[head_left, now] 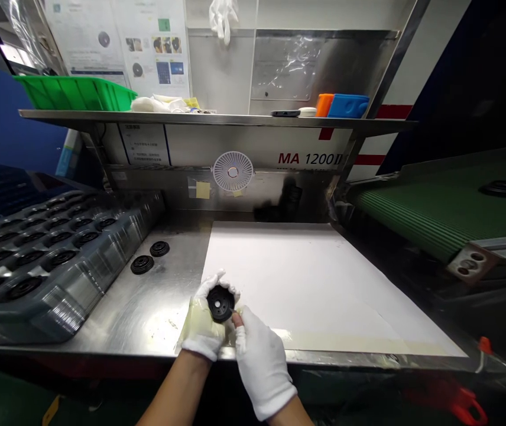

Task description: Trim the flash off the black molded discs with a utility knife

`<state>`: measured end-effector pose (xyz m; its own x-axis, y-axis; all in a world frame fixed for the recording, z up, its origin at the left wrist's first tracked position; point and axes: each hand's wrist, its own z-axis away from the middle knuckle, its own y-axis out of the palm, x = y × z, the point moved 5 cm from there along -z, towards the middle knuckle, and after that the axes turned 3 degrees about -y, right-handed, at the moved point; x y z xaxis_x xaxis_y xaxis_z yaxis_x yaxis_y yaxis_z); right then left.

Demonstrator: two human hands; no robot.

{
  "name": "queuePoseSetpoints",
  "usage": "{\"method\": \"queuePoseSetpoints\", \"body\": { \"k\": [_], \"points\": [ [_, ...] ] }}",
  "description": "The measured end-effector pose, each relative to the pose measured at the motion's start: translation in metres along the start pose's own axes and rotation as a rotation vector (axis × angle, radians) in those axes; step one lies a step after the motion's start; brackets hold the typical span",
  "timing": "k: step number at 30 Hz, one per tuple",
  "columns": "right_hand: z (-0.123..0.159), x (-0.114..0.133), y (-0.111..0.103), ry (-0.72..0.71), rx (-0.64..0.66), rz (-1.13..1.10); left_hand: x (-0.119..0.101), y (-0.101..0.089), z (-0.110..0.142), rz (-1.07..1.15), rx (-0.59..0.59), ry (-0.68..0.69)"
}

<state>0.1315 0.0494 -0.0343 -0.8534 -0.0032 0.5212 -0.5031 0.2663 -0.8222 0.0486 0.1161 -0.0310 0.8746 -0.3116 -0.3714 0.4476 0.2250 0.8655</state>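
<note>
My left hand (202,322), in a white glove, cradles a black round moulded part (220,303) with a few small holes in its face. My right hand (262,362), also gloved, comes in from below, its bare thumb tip and fingers pinching the part's lower right rim. A thin, pale sliver shows at that rim, too small to name. Both hands are over the front edge of a white sheet (315,278) lying on a stainless steel table (159,313). Two similar black parts (142,264) lie on the steel to the left of my hands.
A grey tray stack (35,260) holding several black parts stands at the left. A green belt conveyor (439,213) with one black part runs along the right. Above the back wall is a steel shelf (217,119) with a green crate and a blue sponge. A small white fan sits below it.
</note>
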Motion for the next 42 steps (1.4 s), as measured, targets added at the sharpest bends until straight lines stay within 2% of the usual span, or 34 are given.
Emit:
{"method": "queuePoseSetpoints", "body": {
  "k": [6,11,15,20,22,25,26,30,35,42],
  "points": [
    [0.004,0.014,0.003,-0.027,-0.011,-0.04,-0.005,-0.007,0.0,0.035,-0.007,0.169],
    [0.001,0.006,-0.001,-0.038,0.001,-0.018,-0.002,-0.012,0.007,-0.055,0.096,-0.011],
    [0.006,0.007,0.003,-0.003,0.026,-0.016,-0.003,-0.009,0.005,0.037,0.008,0.087],
    [0.011,0.015,0.007,-0.034,-0.011,-0.032,-0.004,-0.008,0.002,0.067,-0.014,0.2],
    [0.01,0.013,0.006,-0.036,-0.007,-0.032,-0.005,-0.01,0.003,0.015,0.015,0.16],
    [0.007,0.005,0.002,-0.028,-0.005,-0.024,-0.001,-0.011,0.007,-0.086,0.088,-0.032],
    [0.006,0.002,0.001,-0.025,-0.003,-0.01,0.0,-0.012,0.008,-0.089,0.091,-0.059],
    [0.008,-0.002,0.004,-0.001,-0.001,0.025,-0.003,-0.015,0.004,0.004,0.033,0.039],
    [0.01,0.001,0.007,0.023,-0.008,-0.06,0.0,-0.013,0.002,0.04,0.032,0.094],
    [0.006,0.002,-0.001,-0.032,-0.015,-0.027,0.001,-0.008,0.01,-0.011,0.016,0.02]
  ]
}}
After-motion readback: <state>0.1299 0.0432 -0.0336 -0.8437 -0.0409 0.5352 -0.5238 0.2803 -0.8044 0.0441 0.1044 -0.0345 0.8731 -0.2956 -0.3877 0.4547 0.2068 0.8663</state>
